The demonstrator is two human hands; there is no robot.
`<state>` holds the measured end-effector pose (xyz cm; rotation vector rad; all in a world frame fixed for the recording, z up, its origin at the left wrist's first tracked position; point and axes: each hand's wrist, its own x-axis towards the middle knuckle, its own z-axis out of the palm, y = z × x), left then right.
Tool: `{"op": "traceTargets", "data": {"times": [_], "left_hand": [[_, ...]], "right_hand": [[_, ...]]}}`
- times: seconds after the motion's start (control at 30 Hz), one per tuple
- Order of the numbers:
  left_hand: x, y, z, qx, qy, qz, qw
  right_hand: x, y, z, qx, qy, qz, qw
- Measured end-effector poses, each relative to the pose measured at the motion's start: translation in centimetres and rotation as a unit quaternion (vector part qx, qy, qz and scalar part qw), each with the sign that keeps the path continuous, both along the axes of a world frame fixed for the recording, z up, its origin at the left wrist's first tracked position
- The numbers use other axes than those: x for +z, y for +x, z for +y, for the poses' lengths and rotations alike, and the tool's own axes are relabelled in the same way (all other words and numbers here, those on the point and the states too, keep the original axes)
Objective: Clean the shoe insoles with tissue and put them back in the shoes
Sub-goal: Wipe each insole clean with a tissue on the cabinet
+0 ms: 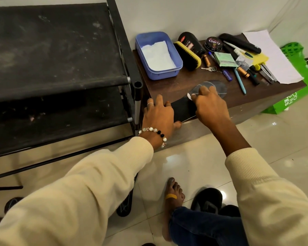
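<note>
A black insole (182, 110) lies at the near edge of the low brown table (176, 80), its far end dark grey (219, 87). My left hand (159, 116) presses flat on the insole's near end, fingers spread, thumb over the table's edge. My right hand (209, 105) holds a small wad of white tissue (189, 96) against the insole's middle; most of the wad is hidden under the fingers. A black shoe (207, 200) stands on the tiled floor beside my bare foot (173, 196). A blue box (158, 55) at the table's back left holds white tissue sheets.
A black shoe rack (60, 68) stands left of the table. A shoe brush (188, 55), polish bottle, polish tin (213, 43), pens, batteries, keys and paper (272, 55) fill the table's back. A green bag (299, 93) sits to the right. Another dark shoe (124, 205) lies under my left arm.
</note>
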<state>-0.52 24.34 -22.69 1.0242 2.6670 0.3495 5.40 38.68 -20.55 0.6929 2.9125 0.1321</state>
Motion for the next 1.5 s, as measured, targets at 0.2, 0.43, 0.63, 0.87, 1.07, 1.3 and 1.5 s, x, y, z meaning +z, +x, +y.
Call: {"op": "traceTargets", "data": {"times": [0.2,0.43,0.63,0.87,1.07,1.3,1.5], "left_hand": [[0.0,0.0,0.0,-0.001,0.003,0.002,1.000],[0.0,0.1,0.0,0.001,0.006,-0.002,1.000],[0.0,0.1,0.0,0.000,0.004,0.002,1.000],[0.1,0.0,0.0,0.001,0.002,-0.002,1.000],[-0.1,0.0,0.0,-0.001,0.003,0.003,1.000],[-0.2,-0.1,0.1,0.000,0.002,0.005,1.000],[-0.1,0.0,0.0,0.000,0.003,0.004,1.000]], "right_hand": [[0.4,-0.2,0.5,-0.093,-0.055,0.147,0.983],[-0.3,-0.4,0.1,-0.140,-0.050,0.225,0.963],[-1.6,-1.4,0.1,-0.064,-0.077,0.161,0.982],[-1.2,-1.0,1.0,0.088,-0.081,0.070,0.990],[-1.9,-0.6,1.8,-0.009,-0.062,0.088,0.994],[-0.7,-0.8,1.7,0.132,-0.057,0.035,0.989],[-0.9,-0.7,1.5,0.014,-0.045,0.042,0.998]]}}
